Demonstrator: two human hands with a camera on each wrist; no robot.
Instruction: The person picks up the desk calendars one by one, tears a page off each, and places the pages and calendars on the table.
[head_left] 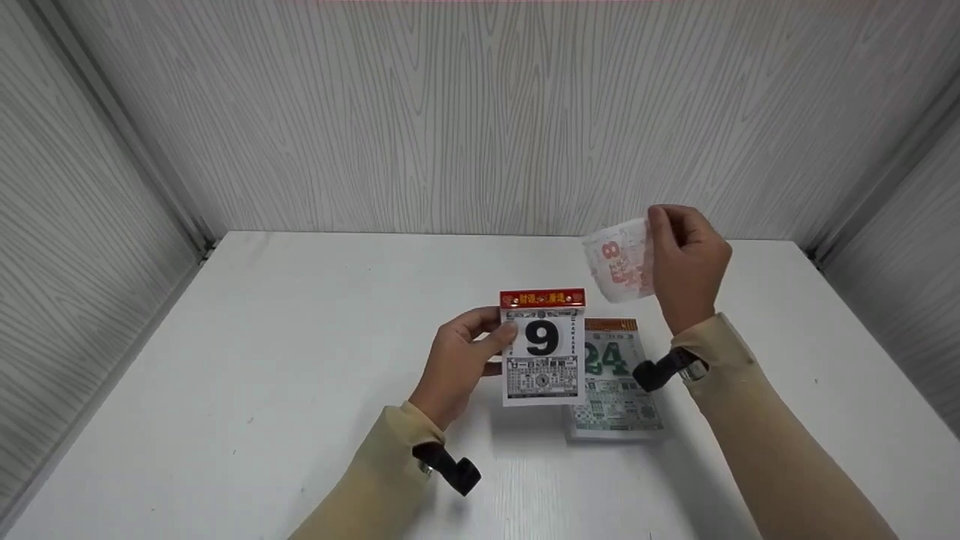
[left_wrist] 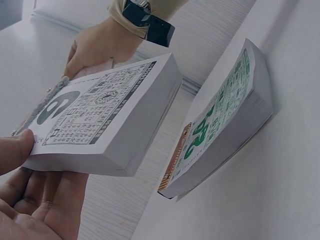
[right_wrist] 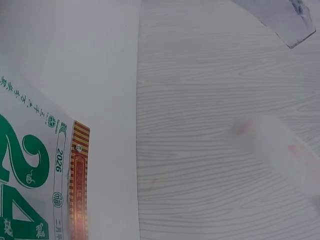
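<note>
Head view. The left hand [head_left: 459, 364] gripped a tear-off calendar block [head_left: 542, 346] showing a black 9, thumb on its face and fingers behind, and held it clear of the white bench [head_left: 262, 390]. The right hand [head_left: 686, 259] was raised well apart from it and pinched a loose, curled sheet [head_left: 621, 259] printed with a red 8. A second calendar block [head_left: 615, 382], showing a green 24, lay flat on the bench just beside the held block. The thin sheet was caught only at one edge, so it could crumple or slip free if the pinch eased.

Left wrist view. The held block [left_wrist: 100, 112] was thick and rested on the left fingers [left_wrist: 45, 195] with the thumb on one corner only; a grip so near the edge could let the heavy pad tip or drop onto the green-numbered block [left_wrist: 220, 120].

Right wrist view. Only the green-numbered block [right_wrist: 35, 180] and a blurred pale patch, probably the sheet [right_wrist: 280, 150], were visible; the right hand itself was out of frame.
</note>
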